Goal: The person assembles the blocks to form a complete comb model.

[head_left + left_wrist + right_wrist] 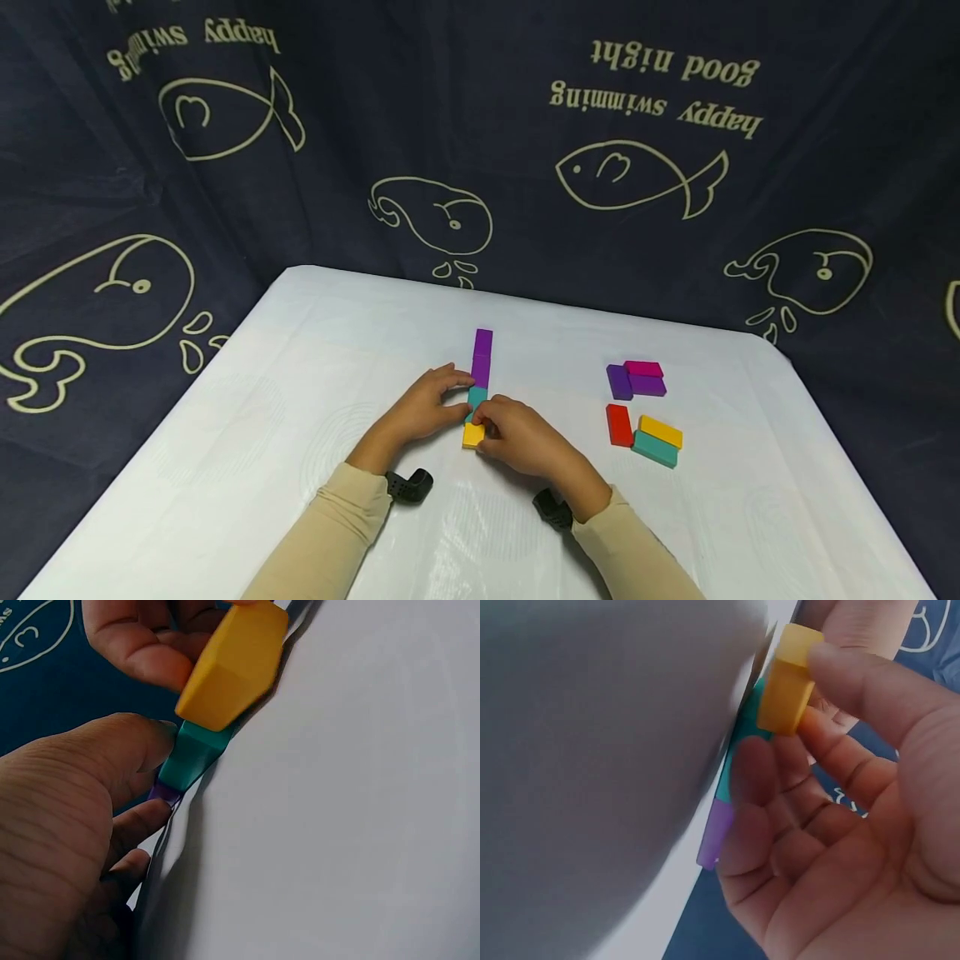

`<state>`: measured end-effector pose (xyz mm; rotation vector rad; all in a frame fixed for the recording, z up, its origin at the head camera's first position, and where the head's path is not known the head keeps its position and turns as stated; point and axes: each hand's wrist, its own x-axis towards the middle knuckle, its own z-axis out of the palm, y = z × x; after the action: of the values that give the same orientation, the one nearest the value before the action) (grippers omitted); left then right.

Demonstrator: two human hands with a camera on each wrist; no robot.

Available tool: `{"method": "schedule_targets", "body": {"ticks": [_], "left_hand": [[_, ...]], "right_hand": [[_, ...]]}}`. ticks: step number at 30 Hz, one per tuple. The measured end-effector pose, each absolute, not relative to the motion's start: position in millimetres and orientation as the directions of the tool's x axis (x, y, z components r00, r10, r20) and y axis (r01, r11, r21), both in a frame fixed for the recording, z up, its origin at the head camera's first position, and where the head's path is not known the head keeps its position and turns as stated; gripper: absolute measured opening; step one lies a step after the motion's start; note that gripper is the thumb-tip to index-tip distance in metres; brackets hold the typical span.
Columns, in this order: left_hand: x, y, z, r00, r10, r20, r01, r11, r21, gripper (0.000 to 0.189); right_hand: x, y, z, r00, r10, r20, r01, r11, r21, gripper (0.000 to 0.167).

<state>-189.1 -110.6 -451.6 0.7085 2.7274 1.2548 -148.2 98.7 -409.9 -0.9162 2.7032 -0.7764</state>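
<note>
A row of blocks runs away from the person in the head view: two purple blocks [482,358] at the far end, then a teal block [477,398], and a yellow block [472,437] nearest. My right hand [528,437] pinches that yellow block [786,690] between thumb and finger, at the teal block's near end. From the left, my left hand [420,408] touches the row. Its thumb lies against the teal block [193,757], and a fingertip reaches the purple block [165,793]. Whether the yellow block rests on the table cannot be told.
On the white table [300,333], a violet block [619,382], a purple block [647,385] and a magenta block [644,368] lie grouped at the right. Nearer are a red block [619,425], a yellow block [661,431] and a teal block [655,448]. A dark printed cloth [510,108] hangs behind.
</note>
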Motion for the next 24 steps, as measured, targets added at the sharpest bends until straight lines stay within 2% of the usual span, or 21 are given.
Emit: {"method": "schedule_targets", "body": {"ticks": [14, 24], "left_hand": [[-190, -110, -452, -0.890, 0.434, 0.141, 0.394, 0.575, 0.717, 0.042], [-190, -110, -452, -0.888, 0.436, 0.147, 0.395, 0.560, 0.728, 0.043]], "right_hand": [[-145, 95, -410, -0.802, -0.597, 0.005, -0.525, 0.702, -0.481, 0.024], [-152, 118, -395, -0.807, -0.589, 0.028, -0.491, 0.644, -0.587, 0.024]]}}
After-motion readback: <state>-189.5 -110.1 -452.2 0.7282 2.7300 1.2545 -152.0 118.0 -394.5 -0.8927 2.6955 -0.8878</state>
